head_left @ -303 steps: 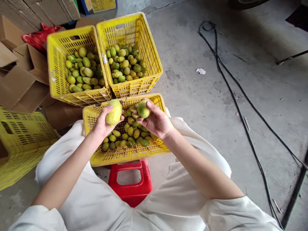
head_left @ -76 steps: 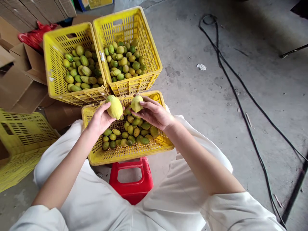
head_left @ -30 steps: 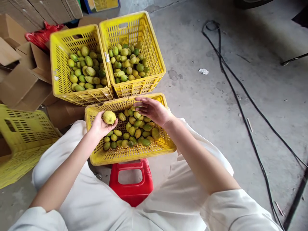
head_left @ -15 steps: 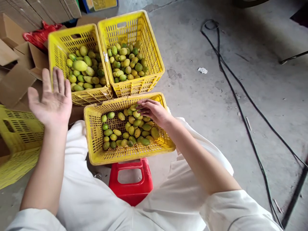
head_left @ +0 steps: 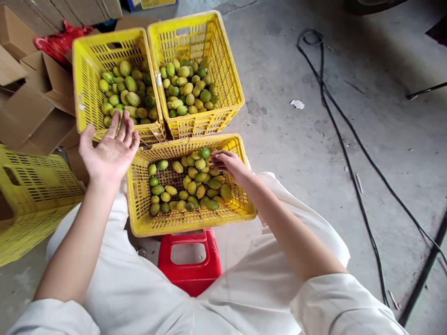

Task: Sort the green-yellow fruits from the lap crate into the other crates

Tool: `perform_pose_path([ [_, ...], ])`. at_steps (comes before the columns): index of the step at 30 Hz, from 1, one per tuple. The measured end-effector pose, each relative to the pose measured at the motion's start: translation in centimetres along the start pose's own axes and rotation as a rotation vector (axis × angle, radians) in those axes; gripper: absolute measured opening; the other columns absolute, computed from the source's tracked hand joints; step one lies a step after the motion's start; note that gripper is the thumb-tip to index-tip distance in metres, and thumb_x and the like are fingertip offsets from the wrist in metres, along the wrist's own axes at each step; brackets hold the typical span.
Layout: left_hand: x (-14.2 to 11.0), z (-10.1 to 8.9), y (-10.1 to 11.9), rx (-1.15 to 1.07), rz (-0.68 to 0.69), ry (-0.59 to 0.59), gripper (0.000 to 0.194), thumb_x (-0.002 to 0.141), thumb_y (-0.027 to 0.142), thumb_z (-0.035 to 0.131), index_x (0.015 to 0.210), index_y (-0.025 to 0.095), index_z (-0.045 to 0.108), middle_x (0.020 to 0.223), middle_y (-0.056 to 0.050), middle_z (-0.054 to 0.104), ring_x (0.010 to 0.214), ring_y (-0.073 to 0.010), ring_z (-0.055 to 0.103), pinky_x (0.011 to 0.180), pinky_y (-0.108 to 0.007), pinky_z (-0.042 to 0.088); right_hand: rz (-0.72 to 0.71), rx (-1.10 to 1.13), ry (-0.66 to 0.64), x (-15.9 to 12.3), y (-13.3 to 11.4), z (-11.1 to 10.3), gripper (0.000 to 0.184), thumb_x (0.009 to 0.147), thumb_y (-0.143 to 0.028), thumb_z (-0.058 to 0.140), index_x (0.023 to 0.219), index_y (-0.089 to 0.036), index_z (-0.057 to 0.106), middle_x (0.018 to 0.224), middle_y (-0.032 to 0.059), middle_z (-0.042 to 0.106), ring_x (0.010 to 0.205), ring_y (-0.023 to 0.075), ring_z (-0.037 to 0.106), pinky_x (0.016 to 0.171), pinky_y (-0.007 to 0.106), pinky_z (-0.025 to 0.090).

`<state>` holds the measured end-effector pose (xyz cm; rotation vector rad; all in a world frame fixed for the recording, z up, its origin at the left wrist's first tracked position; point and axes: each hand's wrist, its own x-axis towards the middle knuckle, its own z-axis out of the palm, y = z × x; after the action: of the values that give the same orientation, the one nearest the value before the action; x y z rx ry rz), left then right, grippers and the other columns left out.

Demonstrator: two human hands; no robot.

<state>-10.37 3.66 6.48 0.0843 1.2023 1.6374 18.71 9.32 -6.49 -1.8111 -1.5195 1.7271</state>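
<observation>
1. Soft, pale light spreads over the concrete floor [head_left: 282,153], giving way to heavy shade at the upper right.
2. The dark curve up there [head_left: 370,6], perhaps a tyre, is lost in gloom.
3. The white trousers [head_left: 226,298] look nearly washed out.
4. The far-left yellow crate [head_left: 38,181] seems stretched; the lemons [head_left: 192,187] show clearly.

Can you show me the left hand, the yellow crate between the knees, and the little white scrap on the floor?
Left hand [head_left: 110,156], head view: middle of the palm.
Yellow crate [head_left: 174,226] between the knees, head view: its near rim.
White scrap [head_left: 297,104], head view: its middle.
</observation>
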Motion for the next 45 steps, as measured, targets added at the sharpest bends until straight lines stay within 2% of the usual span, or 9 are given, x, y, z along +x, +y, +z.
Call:
perform_pose_path([
  [6, -0.5, 0.0, 0.4, -0.248, -0.078, 0.081, 0.028, 0.102, 0.044, 0.050, 0.113, 0.030, 0.072, 0.105, -0.007, 0.080, 0.102, -0.0238, 0.077, 0.076, -0.030, 0.063, -0.042, -0.433, -0.016, 3.5, 6.0, 3.1, 0.046, 0.082, -0.020, 0.063, 0.127, -0.013, 0.062, 0.134, 0.0235, 0.066, 0.126, 0.0379, 0.063, 0.110, 0.048, 0.049],
  [11, -0.1, -0.5, 0.2, -0.254, -0.119, 0.186, 0.029, 0.100, 0.044, 0.056, 0.115, 0.026, 0.073, 0.099, -0.008, 0.079, 0.099, -0.0252, 0.076, 0.075, -0.030, 0.061, -0.107, -0.625, -0.050, 7.1, 9.0, 7.3, 0.071, 0.081, -0.021, 0.067, 0.148, -0.014, 0.044, 0.154, 0.0270, 0.048, 0.141, 0.0419, 0.050, 0.115, 0.050, 0.043],
  [17, 0.2, -0.7, 0.4, -0.334, -0.153, 0.165, 0.031, 0.102, 0.039, 0.053, 0.118, 0.020, 0.071, 0.092, -0.009, 0.077, 0.094, -0.0245, 0.076, 0.075, -0.029, 0.060, -0.054, -0.736, 0.099, 8.9, 10.5, 11.0, 0.061, 0.090, -0.028, 0.061, 0.144, -0.012, 0.038, 0.145, 0.0298, 0.045, 0.130, 0.0387, 0.052, 0.105, 0.048, 0.046],
  [24, 0.0, -1.0, 1.2, -0.326, -0.208, 0.190, 0.031, 0.103, 0.039, 0.051, 0.117, 0.020, 0.071, 0.088, -0.008, 0.075, 0.089, -0.0244, 0.075, 0.071, -0.028, 0.057, -0.231, -0.799, -0.104, 5.7, 10.5, 14.3, 0.058, 0.070, -0.018, 0.081, 0.125, -0.020, 0.064, 0.129, 0.0170, 0.055, 0.119, 0.0360, 0.058, 0.107, 0.046, 0.047],
  [27, -0.1, -1.0, 1.2, -0.339, -0.223, 0.189, 0.030, 0.102, 0.036, 0.049, 0.117, 0.021, 0.071, 0.084, -0.008, 0.074, 0.083, -0.0231, 0.074, 0.066, -0.028, 0.055, -0.284, -0.801, -0.048, 5.4, 9.5, 13.9, 0.060, 0.081, -0.024, 0.073, 0.139, -0.019, 0.058, 0.143, 0.0208, 0.046, 0.138, 0.0374, 0.048, 0.111, 0.045, 0.045],
  [29, -0.2, -0.9, 1.2, -0.362, -0.237, 0.168, 0.031, 0.102, 0.034, 0.047, 0.118, 0.020, 0.070, 0.080, -0.007, 0.072, 0.078, -0.0215, 0.072, 0.063, -0.027, 0.053, -0.239, -0.795, 0.146, 6.2, 8.5, 12.5, 0.063, 0.093, -0.030, 0.058, 0.150, -0.010, 0.042, 0.157, 0.0291, 0.029, 0.151, 0.0414, 0.032, 0.114, 0.051, 0.041],
  [31, -0.2, -0.9, 1.0, -0.374, -0.251, 0.153, 0.031, 0.102, 0.033, 0.046, 0.118, 0.018, 0.068, 0.077, -0.006, 0.070, 0.074, -0.0201, 0.071, 0.062, -0.026, 0.052, -0.125, -0.737, 0.385, 7.4, 7.6, 10.8, 0.063, 0.094, -0.037, 0.055, 0.150, -0.013, 0.039, 0.160, 0.0285, 0.028, 0.145, 0.0399, 0.042, 0.109, 0.049, 0.046],
  [38, -0.2, -0.9, 0.2, -0.354, -0.279, 0.156, 0.028, 0.100, 0.032, 0.049, 0.115, 0.018, 0.068, 0.074, -0.006, 0.070, 0.066, -0.0186, 0.067, 0.060, -0.026, 0.050, -0.073, -0.893, 0.037, 7.3, 9.3, 8.6, 0.054, 0.083, -0.040, 0.073, 0.129, -0.015, 0.060, 0.159, 0.0315, 0.032, 0.095, 0.0339, 0.072, 0.086, 0.046, 0.056],
  [45, -0.3, -0.4, 0.0, -0.335, -0.297, 0.175, 0.027, 0.098, 0.030, 0.050, 0.116, 0.019, 0.067, 0.072, -0.005, 0.069, 0.063, -0.0184, 0.065, 0.059, -0.027, 0.050, -0.098, -1.013, -0.065, 5.8, 11.2, 8.7, 0.052, 0.096, -0.036, 0.057, 0.145, -0.019, 0.060, 0.160, 0.0255, 0.037, 0.100, 0.0333, 0.074, 0.089, 0.046, 0.058],
])
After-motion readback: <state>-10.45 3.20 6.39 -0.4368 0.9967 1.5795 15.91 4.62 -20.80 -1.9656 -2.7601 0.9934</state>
